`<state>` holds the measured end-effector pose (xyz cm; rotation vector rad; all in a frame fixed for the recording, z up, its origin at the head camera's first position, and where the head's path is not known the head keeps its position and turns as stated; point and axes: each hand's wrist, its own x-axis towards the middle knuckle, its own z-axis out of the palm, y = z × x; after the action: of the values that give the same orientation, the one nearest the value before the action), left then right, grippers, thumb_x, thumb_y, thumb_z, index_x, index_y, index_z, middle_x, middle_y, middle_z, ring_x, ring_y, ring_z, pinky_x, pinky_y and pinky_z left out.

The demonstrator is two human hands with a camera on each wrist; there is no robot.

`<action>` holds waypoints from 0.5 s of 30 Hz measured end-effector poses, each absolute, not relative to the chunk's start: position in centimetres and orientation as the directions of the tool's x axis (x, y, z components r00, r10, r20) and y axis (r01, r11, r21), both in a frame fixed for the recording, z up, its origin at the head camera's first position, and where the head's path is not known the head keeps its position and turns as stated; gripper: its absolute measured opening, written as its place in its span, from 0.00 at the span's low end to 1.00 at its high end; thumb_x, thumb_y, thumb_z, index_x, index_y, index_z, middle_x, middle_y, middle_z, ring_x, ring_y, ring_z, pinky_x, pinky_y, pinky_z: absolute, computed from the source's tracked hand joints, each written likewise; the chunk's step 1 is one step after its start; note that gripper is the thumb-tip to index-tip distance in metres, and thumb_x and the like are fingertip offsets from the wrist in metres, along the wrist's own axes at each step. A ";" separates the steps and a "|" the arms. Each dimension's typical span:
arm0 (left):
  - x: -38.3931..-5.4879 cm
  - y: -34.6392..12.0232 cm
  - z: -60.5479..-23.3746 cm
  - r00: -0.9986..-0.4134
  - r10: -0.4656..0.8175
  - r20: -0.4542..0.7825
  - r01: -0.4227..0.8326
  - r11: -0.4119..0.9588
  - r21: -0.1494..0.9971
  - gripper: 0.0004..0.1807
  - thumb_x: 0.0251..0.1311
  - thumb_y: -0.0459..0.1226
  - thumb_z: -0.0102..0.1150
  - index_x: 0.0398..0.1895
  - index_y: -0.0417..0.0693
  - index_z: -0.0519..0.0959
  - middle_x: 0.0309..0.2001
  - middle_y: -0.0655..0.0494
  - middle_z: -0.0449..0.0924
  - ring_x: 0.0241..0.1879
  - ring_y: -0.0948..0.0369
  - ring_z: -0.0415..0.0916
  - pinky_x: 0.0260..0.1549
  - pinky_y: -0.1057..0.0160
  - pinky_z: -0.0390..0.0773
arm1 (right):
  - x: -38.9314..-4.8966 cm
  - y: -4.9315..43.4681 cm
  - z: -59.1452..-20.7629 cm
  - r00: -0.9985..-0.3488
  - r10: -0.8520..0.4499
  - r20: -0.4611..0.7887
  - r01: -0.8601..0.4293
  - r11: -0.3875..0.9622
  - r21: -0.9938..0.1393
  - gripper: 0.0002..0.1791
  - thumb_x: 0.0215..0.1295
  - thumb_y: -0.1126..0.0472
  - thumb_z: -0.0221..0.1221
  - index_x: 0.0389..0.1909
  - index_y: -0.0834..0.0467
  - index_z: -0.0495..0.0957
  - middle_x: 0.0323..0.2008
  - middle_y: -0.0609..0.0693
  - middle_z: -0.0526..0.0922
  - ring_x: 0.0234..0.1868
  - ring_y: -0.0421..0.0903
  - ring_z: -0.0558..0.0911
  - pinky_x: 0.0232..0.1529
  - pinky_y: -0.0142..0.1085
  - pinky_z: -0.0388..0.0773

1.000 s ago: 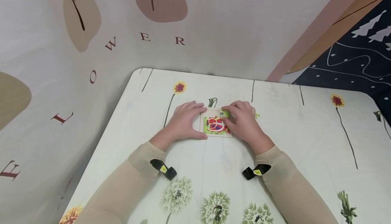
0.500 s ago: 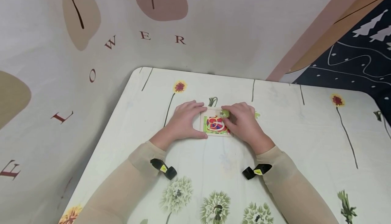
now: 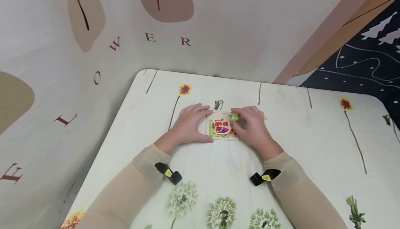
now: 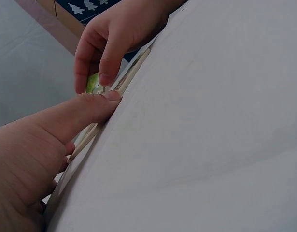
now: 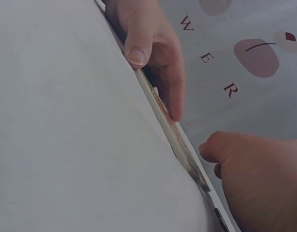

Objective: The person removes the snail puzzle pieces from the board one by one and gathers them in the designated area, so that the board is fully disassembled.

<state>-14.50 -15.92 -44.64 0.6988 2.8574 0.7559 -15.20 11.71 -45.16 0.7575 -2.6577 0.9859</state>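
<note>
Right hand point(image 3: 251, 125) pinches a small green piece point(image 3: 233, 117), now further right, seemingly loose; left hand point(image 3: 189, 123) grips the square wooden picture board point(image 3: 218, 116).

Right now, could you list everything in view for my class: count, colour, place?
Puzzle board: one, pale wood, on table cover
Puzzle piece: one, green, at board's far right corner
Partly hidden shape: one, green, beside right grip
Table cover: one, white, flower-printed, under board
Lettered backdrop: one, pale, behind table cover
Tree-printed panel: one, navy, far right
Wrist cameras: two, black, on sleeves
Sleeves: two, beige, near side
Left grip: one, bare, holding board's left
Right grip: one, bare, pinching puzzle piece
</note>
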 end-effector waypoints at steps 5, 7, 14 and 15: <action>-14.5 -16.0 -44.6 -0.889 0.458 0.016 0.405 0.771 0.491 0.57 0.44 0.63 0.82 0.78 0.52 0.73 0.81 0.54 0.64 0.82 0.48 0.51 0.77 0.39 0.50 | -14.8 12.2 -45.4 -0.851 -0.354 0.388 -0.524 0.629 -0.574 0.24 0.63 0.63 0.73 0.60 0.59 0.85 0.47 0.53 0.89 0.56 0.56 0.75 0.59 0.60 0.60; -14.4 -15.9 -44.5 -0.889 0.458 0.015 0.405 0.769 0.494 0.57 0.43 0.63 0.83 0.78 0.52 0.73 0.81 0.54 0.64 0.82 0.48 0.51 0.77 0.39 0.50 | -14.8 12.7 -45.5 -0.852 -0.332 0.404 -0.520 0.626 -0.582 0.23 0.62 0.64 0.73 0.59 0.60 0.86 0.46 0.52 0.89 0.55 0.55 0.75 0.59 0.60 0.59; -14.5 -15.9 -44.5 -0.888 0.460 0.013 0.406 0.770 0.491 0.57 0.43 0.63 0.82 0.79 0.54 0.72 0.81 0.55 0.63 0.82 0.49 0.50 0.77 0.39 0.50 | -15.0 13.9 -45.8 -0.859 -0.286 0.424 -0.502 0.633 -0.590 0.23 0.60 0.67 0.74 0.58 0.61 0.86 0.46 0.54 0.90 0.55 0.57 0.76 0.60 0.61 0.59; -14.5 -15.9 -44.5 -0.889 0.459 0.012 0.405 0.772 0.490 0.57 0.43 0.63 0.82 0.79 0.54 0.72 0.81 0.55 0.63 0.82 0.49 0.50 0.77 0.39 0.50 | -15.0 14.1 -45.8 -0.861 -0.283 0.423 -0.499 0.633 -0.591 0.23 0.60 0.68 0.74 0.58 0.61 0.86 0.47 0.55 0.90 0.55 0.57 0.77 0.60 0.61 0.60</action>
<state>-14.46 -15.91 -44.52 0.6981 2.8546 0.7515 -14.99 14.05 -45.83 0.6315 -2.5662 1.0586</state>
